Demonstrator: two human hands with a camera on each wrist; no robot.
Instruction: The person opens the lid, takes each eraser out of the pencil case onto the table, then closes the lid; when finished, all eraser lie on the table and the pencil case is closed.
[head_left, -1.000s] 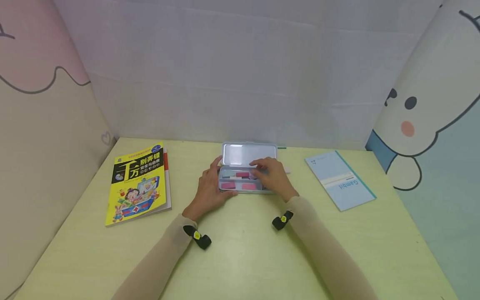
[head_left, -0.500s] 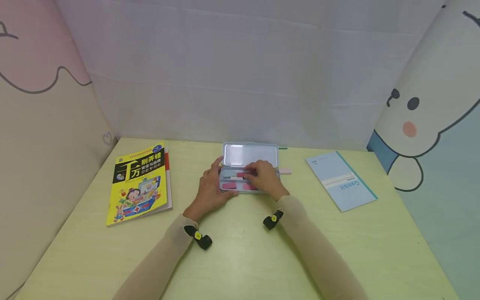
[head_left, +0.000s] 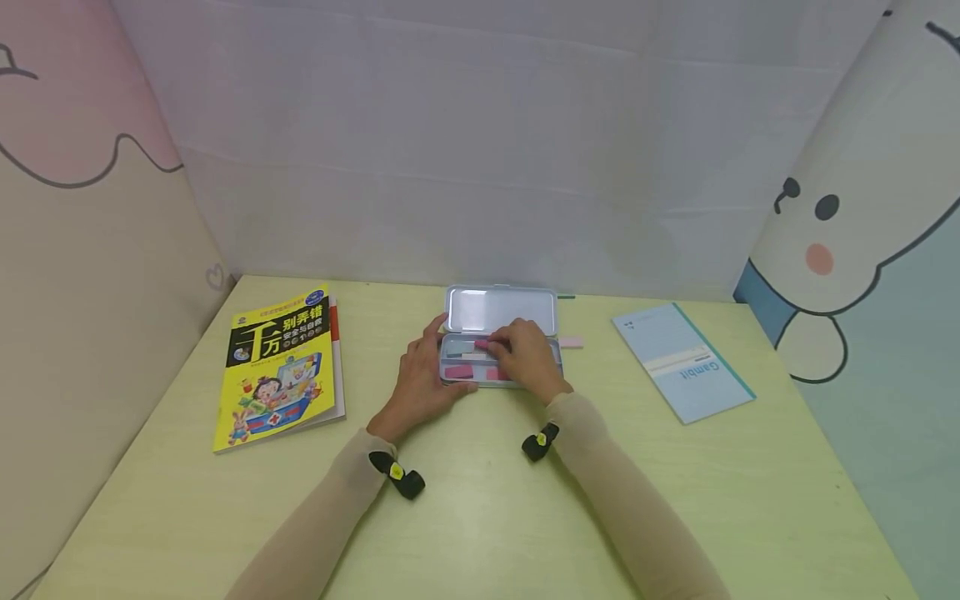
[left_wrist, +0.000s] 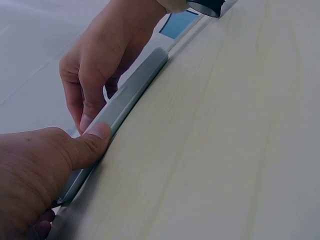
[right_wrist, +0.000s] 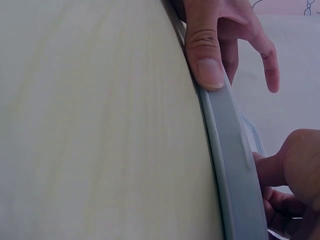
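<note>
An open grey metal pencil tin [head_left: 555, 350] lies at the table's middle with its lid [head_left: 501, 310] standing up behind. My left hand [head_left: 426, 371] grips the tin's left end, its thumb [left_wrist: 92, 142] pressed on the front wall [left_wrist: 135, 95]. My right hand [head_left: 525, 360] reaches into the tray with curled fingers and pinches a pink eraser [head_left: 482, 343] in the back row. Two more pink erasers [head_left: 457, 372] lie in the front row. In the right wrist view the left hand's thumb [right_wrist: 205, 55] sits on the wall [right_wrist: 230, 150], and my right hand [right_wrist: 295, 170] is at the lower right.
A yellow children's book [head_left: 281, 367] lies to the left and a light blue booklet [head_left: 682, 362] to the right. A small pink piece [head_left: 572, 342] rests on the table just right of the tin. Padded walls close in the back and both sides.
My right hand has slid left along the tray, from its right part to the pink eraser near the middle. The left hand has kept its hold on the tin.
</note>
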